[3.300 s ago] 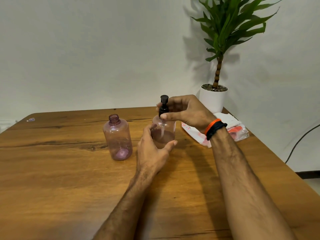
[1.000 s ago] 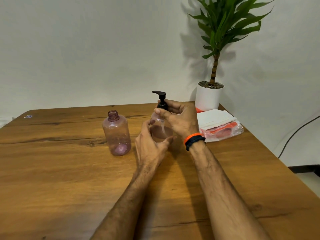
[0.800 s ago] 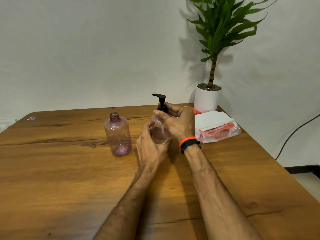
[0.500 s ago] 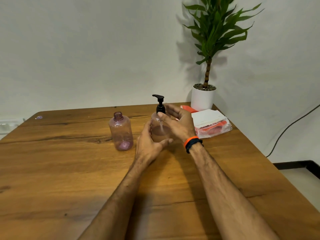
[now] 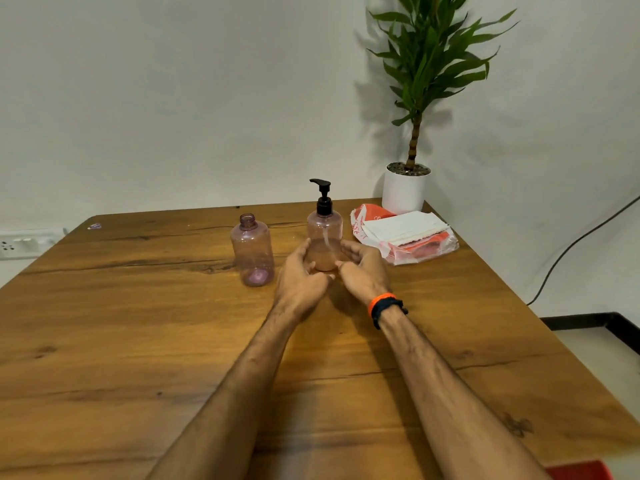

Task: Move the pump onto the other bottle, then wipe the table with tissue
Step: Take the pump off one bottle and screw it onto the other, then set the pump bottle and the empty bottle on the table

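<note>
The right hand (image 5: pixel 363 268) has dropped off the pump (image 5: pixel 323 197); both hands, left hand (image 5: pixel 301 271) too, now loosely cup the bottle (image 5: pixel 324 244), the open bottle (image 5: pixel 252 251) at nine o'clock, transfer pending.

Black pump (image 5: pixel 322 197) tops right pink bottle (image 5: pixel 324 242); left bottle (image 5: pixel 252 250) stands uncapped.

The right hand (image 5: pixel 363 268) is off the pump (image 5: pixel 322 195) now and sits low beside the bottle (image 5: pixel 324 242), fingers relaxed. The left hand (image 5: pixel 301 275) loosens too, flanking the bottle's base rather than gripping it. The pump stands uncovered, nozzle pointing left.
</note>
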The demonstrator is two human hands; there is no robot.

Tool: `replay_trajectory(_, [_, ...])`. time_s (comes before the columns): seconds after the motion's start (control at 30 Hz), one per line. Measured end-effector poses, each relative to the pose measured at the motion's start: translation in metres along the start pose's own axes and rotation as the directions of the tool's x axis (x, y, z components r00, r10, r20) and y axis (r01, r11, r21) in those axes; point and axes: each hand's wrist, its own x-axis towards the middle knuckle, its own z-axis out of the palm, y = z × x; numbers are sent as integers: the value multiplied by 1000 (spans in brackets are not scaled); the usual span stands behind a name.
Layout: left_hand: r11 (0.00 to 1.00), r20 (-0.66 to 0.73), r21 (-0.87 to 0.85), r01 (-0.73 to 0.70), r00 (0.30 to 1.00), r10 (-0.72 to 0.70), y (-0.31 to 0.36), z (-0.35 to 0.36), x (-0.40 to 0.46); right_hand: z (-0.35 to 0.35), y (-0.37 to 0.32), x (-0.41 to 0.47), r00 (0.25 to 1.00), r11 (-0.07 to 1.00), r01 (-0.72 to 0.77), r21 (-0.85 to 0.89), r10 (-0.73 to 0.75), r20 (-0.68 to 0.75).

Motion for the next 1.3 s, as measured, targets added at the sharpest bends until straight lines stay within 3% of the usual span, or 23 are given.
replay_trajectory(0.2, [999,36,36,33,999,-34,17,-10,6,5,-11,10,994,993,-47,-106,56,91])
replay_trajectory(0.33, [998,43,56,13,999,-15,22,-22,-14,4,-11,-4,994,986,27,-163,-44,-101])
replay_trajectory(0.4, [999,-19,27,23,1000,-23,18,-34,-28,6,-11,-15,986,983,79,-165,-102,-134])
replay_trajectory(0.73, [989,-268,141,40,964,-1,-16,-134,-72,66,-35,-42,975,953,221,-208,-213,58])
replay_trajectory(0.97, [982,-246,173,72,969,-28,-32,-171,-72,116,-44,-32,980,920,196,-338,-197,30])
replay_trajectory(1.3, [985,-171,157,64,985,-37,-33,-169,-66,121,-40,-22,979,950,164,-265,-190,-76])
